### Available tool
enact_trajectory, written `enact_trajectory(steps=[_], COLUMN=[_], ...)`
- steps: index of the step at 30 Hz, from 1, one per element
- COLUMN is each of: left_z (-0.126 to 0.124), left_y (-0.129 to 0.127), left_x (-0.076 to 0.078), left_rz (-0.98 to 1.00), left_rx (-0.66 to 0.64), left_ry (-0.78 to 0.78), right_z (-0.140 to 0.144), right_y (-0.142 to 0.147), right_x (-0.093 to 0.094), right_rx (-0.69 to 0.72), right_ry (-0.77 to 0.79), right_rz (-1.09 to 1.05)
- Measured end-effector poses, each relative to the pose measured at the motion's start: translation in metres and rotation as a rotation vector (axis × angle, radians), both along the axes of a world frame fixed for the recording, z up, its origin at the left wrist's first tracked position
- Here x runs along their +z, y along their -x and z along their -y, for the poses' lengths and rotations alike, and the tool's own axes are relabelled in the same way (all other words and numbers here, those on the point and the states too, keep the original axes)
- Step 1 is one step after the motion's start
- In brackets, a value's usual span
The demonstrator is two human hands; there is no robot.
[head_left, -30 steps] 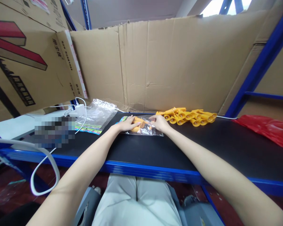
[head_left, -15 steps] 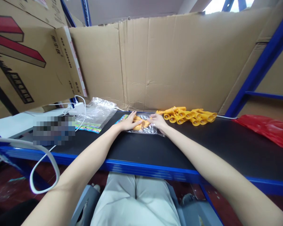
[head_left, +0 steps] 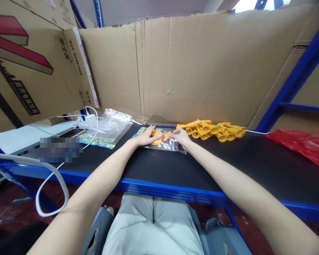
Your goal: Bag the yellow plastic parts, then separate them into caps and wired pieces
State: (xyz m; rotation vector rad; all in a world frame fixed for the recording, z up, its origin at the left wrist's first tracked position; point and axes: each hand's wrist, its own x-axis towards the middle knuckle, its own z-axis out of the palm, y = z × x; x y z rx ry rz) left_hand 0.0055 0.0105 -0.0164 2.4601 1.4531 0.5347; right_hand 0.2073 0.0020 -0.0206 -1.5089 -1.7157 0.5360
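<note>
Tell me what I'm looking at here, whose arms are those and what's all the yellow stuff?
A camera on a person's head looks down at their own arms. The left hand and right hand press flat on a clear plastic bag with orange-yellow toy pieces inside. It lies on a black shelf with a blue edge. Behind the bag is a pile of yellow toy trumpets. To the left lie empty clear bags and a white charger; to the right, a red bag. Cardboard stands behind.
</note>
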Motion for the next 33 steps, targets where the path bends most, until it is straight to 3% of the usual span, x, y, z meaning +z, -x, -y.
enact_trajectory(steps=[2, 4, 7, 11, 21, 29, 33], left_z=[-0.002, -0.005, -0.01, -0.012, -0.012, -0.01, -0.009], left_y=[0.0, 0.0, 0.0, 0.001, 0.002, -0.005, -0.006], left_x=[-0.001, -0.002, -0.004, -0.007, -0.006, -0.003, -0.003], left_rz=[0.0, 0.002, -0.001, 0.006, 0.104, 0.065, 0.061], left_rx=[0.009, 0.019, 0.023, -0.008, -0.065, -0.123, -0.096], left_ry=[0.003, 0.0, -0.014, -0.041, -0.102, -0.1, -0.056], right_z=[0.004, 0.008, 0.012, 0.012, 0.012, 0.012, 0.014], right_y=[0.0, 0.001, 0.002, 0.002, 0.008, -0.005, -0.008], right_x=[0.003, 0.006, 0.008, 0.007, 0.005, 0.017, 0.02], right_rx=[0.012, 0.129, 0.326, 0.418, 0.289, 0.368, 0.309], right_ry=[0.057, 0.167, 0.309, 0.448, 0.417, 0.591, 0.549], right_rz=[-0.131, -0.261, -0.318, -0.366, -0.514, -0.401, -0.437])
